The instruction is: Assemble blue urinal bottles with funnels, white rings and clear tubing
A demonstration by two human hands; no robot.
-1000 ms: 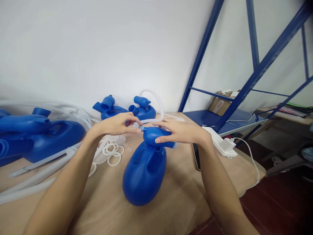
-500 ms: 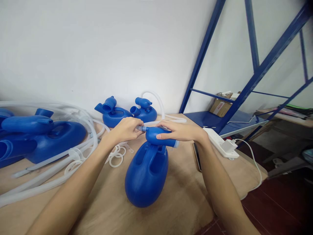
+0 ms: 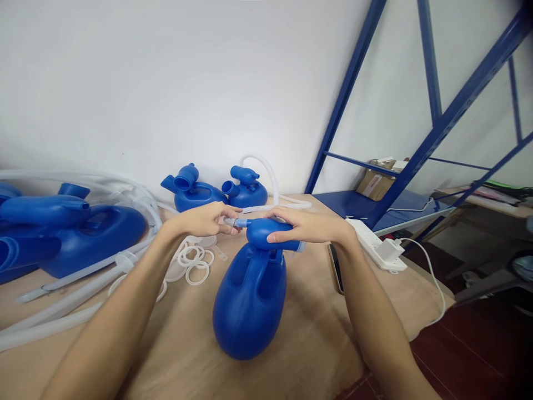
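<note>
A blue plastic bottle (image 3: 250,303) stands on the tan table (image 3: 303,339) in front of me, its spout pointing left. My right hand (image 3: 310,225) is wrapped over the bottle's top part, gripping it. My left hand (image 3: 208,218) is closed in a pinch on a small clear fitting (image 3: 233,222) at the tip of the spout. Several white rings (image 3: 194,260) lie on the table just under my left hand.
Two more blue bottles (image 3: 195,191) stand by the wall, larger blue ones (image 3: 70,230) at the left among white tubes (image 3: 75,294). A white power strip (image 3: 377,244) and a phone (image 3: 335,266) lie at the right. A blue metal rack (image 3: 416,139) stands beyond.
My left hand closed its fingers onto the fitting at the spout tip and shifted slightly. The bottle and my right hand stayed almost in place.
</note>
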